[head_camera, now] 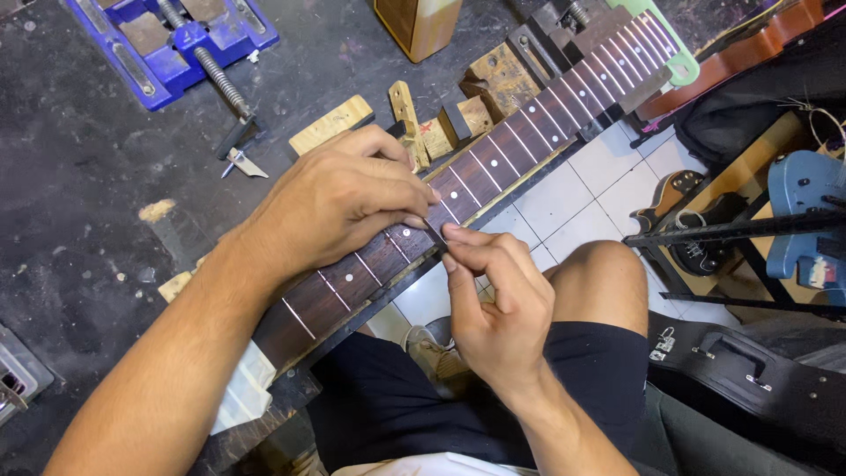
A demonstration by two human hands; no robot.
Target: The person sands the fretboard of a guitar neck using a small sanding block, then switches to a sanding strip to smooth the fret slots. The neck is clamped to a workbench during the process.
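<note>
A dark wooden guitar neck (520, 132) with metal frets and white dot inlays lies diagonally along the edge of a dark workbench (79, 220). My left hand (339, 198) rests palm-down on the fretboard near its middle, fingers pressing on it. My right hand (493, 304) pinches a small thin dark metal tool (435, 234) between thumb and forefinger, its tip touching the fretboard edge right beside my left fingertips.
A blue vise (172, 40) with a spring sits at the bench's back left. Wooden blocks (330, 123) lie behind the neck. A black guitar case (749, 379) lies on the floor at right. Guitars (806, 216) stand on a rack beside it, over white floor tiles (564, 198).
</note>
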